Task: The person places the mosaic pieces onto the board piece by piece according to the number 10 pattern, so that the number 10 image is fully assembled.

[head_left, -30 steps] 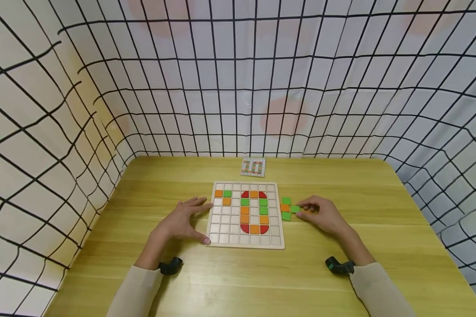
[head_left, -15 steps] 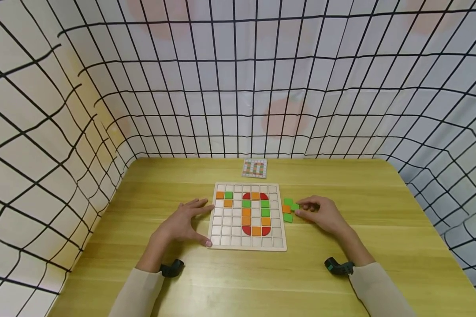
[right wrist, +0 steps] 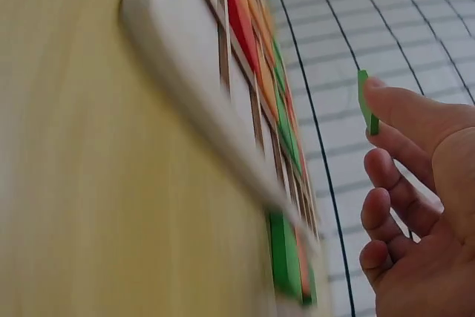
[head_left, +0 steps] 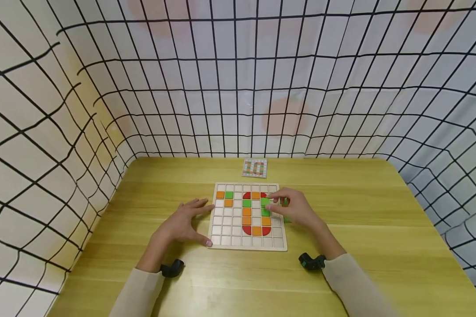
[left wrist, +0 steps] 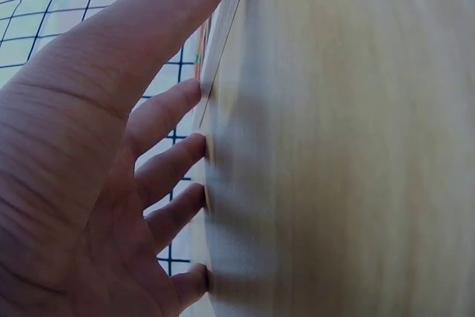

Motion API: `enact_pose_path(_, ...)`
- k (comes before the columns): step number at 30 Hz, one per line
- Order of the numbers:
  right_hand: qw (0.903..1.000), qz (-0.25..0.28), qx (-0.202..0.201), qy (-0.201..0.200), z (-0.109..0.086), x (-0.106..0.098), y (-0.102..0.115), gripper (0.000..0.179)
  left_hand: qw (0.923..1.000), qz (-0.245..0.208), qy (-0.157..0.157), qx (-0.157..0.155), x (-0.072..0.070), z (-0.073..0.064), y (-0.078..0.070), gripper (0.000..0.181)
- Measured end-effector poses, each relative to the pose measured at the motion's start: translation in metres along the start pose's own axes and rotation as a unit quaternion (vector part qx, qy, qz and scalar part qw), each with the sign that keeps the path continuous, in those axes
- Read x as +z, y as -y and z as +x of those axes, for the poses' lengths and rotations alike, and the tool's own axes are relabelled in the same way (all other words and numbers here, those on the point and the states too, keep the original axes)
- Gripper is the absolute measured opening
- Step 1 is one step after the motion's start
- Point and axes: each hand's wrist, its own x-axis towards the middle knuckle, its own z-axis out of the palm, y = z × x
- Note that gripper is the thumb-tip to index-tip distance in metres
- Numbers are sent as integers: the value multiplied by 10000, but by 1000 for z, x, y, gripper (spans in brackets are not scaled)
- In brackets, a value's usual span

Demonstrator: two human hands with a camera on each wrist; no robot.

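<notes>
My right hand pinches a green square tile between thumb and index finger, raised over the right side of a wooden grid board. In the right wrist view the other fingers are loosely curled beside it. On the board, red corner pieces with orange and green squares form an upright ring. More orange and green squares sit at its upper left. My left hand lies with spread fingers at the board's left edge, thumb at the near corner and a fingertip farther up.
A small printed card with a coloured grid pattern lies behind the board. Loose tiles lie beside the board's right edge, mostly hidden by my right hand in the head view. A black wire grid stands around the wooden table.
My right hand has picked up a green tile from the loose ones right of the board and carried it left over the board. The left hand stays at the board's left edge.
</notes>
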Motion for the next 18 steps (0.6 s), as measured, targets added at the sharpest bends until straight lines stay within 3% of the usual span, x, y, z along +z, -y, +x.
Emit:
enact_pose_path(7,9998,-25,-211,-5,15,37,25,25,9997,15,-131,214,0,-2,3,113)
enact_pose_path(18,9994,-334,36,52,26,83,52,25,9997,78,-68,208,0,0,4,113)
